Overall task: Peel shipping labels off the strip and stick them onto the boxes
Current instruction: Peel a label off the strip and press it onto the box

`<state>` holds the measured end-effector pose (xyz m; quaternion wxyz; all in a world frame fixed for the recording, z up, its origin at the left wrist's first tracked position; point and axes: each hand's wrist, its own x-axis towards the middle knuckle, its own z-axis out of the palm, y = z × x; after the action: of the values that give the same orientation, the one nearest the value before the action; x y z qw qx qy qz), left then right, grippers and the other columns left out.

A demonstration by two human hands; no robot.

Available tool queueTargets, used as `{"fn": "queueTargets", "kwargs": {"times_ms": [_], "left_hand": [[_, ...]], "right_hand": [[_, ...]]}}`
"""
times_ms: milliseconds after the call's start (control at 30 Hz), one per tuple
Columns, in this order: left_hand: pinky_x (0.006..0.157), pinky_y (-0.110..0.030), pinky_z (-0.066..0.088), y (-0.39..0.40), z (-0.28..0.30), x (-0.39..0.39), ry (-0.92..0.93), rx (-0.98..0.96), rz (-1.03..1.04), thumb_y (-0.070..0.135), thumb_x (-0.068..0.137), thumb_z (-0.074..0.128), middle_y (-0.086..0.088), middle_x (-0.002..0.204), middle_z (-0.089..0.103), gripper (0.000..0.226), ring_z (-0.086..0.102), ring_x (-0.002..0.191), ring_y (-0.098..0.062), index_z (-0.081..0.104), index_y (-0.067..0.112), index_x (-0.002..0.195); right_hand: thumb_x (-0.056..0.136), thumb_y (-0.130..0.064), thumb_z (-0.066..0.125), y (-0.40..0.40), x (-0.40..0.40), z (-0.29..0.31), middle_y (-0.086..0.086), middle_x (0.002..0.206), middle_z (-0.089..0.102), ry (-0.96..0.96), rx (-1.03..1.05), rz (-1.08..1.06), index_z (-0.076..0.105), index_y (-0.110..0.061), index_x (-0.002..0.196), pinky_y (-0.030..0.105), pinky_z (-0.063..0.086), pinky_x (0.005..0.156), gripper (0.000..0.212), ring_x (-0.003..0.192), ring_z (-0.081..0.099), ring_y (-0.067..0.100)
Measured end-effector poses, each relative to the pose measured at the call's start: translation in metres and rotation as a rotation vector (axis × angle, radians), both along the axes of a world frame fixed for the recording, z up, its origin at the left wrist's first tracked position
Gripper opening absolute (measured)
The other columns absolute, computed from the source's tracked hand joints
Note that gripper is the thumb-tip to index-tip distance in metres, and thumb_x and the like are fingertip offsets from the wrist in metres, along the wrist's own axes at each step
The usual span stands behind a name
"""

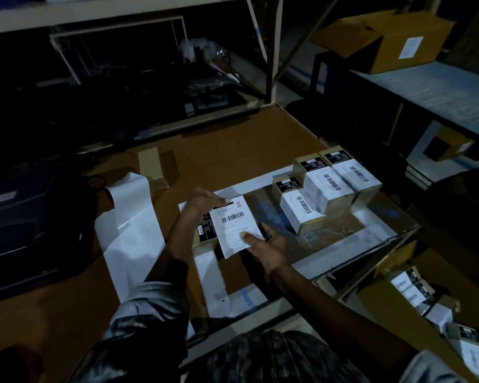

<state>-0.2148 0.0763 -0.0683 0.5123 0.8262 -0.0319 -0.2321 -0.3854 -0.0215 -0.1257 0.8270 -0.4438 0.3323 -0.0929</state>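
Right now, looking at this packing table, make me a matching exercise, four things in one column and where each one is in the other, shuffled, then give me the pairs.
Things:
1. shipping label
2. three labelled boxes
3. backing strip
4. large cardboard box

Places:
A. on the far shelf at upper right
B. grouped together on the table, right of the hands
C. trailing across the table, left of the left hand
D. on a small box, under both the left hand and the right hand

Pairs: 1-D, 2-B, 3-C, 4-A
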Motion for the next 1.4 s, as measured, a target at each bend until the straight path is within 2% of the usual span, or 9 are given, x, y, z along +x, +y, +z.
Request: {"fn": "queueTargets", "kwargs": {"times_ms": [233,467,700,867,967,1033,1200,1300,1400], "left_hand": [[0.072,-0.031,0.048,-0.001,-0.007,0.002,-0.011,0.004,-0.003,0.013,0.076,0.086,-0.006,0.071,0.065,0.024,0.065,0.074,-0.027,0.065,0.008,0.067],[0.072,-0.03,0.046,0.001,-0.013,0.0,-0.042,-0.002,-0.011,0.014,0.075,0.087,-0.004,0.072,0.067,0.022,0.064,0.073,-0.021,0.068,0.005,0.067],[0.069,-0.03,0.044,0.006,-0.018,-0.008,-0.197,0.026,-0.094,0.02,0.08,0.084,-0.016,0.081,0.074,0.024,0.064,0.072,-0.02,0.079,-0.003,0.085],[0.065,-0.029,0.047,0.014,-0.016,-0.015,-0.267,0.126,-0.241,0.041,0.076,0.084,0.0,0.086,0.075,0.029,0.068,0.075,-0.011,0.078,0.013,0.084],[0.075,-0.041,0.056,0.02,-0.018,-0.016,-0.327,0.23,-0.258,0.073,0.063,0.075,0.01,0.1,0.073,0.059,0.069,0.09,-0.011,0.076,0.023,0.094],[0.082,-0.042,0.057,0.024,-0.016,-0.023,-0.34,0.283,-0.225,0.078,0.064,0.071,0.014,0.11,0.068,0.07,0.066,0.099,-0.012,0.07,0.026,0.111],[0.077,-0.036,0.059,0.037,-0.023,-0.04,-0.362,0.253,-0.065,0.058,0.077,0.077,0.002,0.114,0.071,0.065,0.069,0.094,-0.017,0.05,0.021,0.125],[0.08,-0.044,0.06,0.044,-0.032,-0.046,-0.369,0.195,0.023,0.053,0.082,0.074,-0.004,0.116,0.072,0.057,0.069,0.097,-0.022,0.049,0.022,0.123],[0.08,-0.041,0.06,0.044,-0.036,-0.055,-0.361,0.111,0.08,0.043,0.091,0.069,-0.003,0.116,0.071,0.042,0.069,0.099,-0.022,0.05,0.022,0.123]], "right_hand": [[0.081,0.009,0.074,0.001,-0.002,0.003,0.015,0.101,0.076,-0.028,-0.02,-0.002,0.066,-0.009,0.1,0.03,0.06,0.062,0.027,0.08,0.076,0.021],[0.081,0.007,0.075,0.001,-0.002,0.001,0.014,0.1,0.077,-0.028,-0.036,0.005,0.066,-0.008,0.104,0.035,0.062,0.068,0.029,0.086,0.076,0.025],[0.081,0.004,0.077,0.002,-0.001,0.0,0.012,0.101,0.077,0.015,-0.124,0.002,0.064,-0.005,0.116,0.035,0.062,0.071,0.038,0.088,0.076,0.023],[0.083,0.002,0.076,0.002,0.0,-0.001,0.014,0.105,0.076,0.039,-0.204,0.041,0.066,-0.006,0.11,0.035,0.062,0.073,0.03,0.087,0.076,0.021],[0.085,-0.005,0.076,0.001,-0.003,0.006,0.007,0.1,0.077,0.071,-0.25,0.075,0.065,-0.012,0.109,0.024,0.058,0.061,0.026,0.079,0.076,0.012],[0.086,-0.013,0.076,0.0,-0.005,0.01,0.003,0.097,0.077,0.101,-0.306,0.102,0.065,-0.015,0.108,0.022,0.055,0.056,0.025,0.075,0.075,0.01],[0.084,-0.037,0.077,-0.006,-0.008,0.019,-0.004,0.102,0.072,0.261,-0.634,0.222,0.056,-0.029,0.11,0.025,0.055,0.065,0.035,0.086,0.072,0.014],[0.084,-0.051,0.071,-0.006,-0.01,0.024,0.008,0.134,0.057,0.373,-1.191,0.281,0.025,-0.027,0.151,0.04,0.053,0.088,0.084,0.117,0.059,0.028],[0.09,-0.066,0.052,0.002,-0.014,0.038,0.016,0.155,0.024,0.378,-1.641,0.313,0.02,-0.032,0.155,0.056,0.041,0.105,0.079,0.138,0.028,0.039]]}}
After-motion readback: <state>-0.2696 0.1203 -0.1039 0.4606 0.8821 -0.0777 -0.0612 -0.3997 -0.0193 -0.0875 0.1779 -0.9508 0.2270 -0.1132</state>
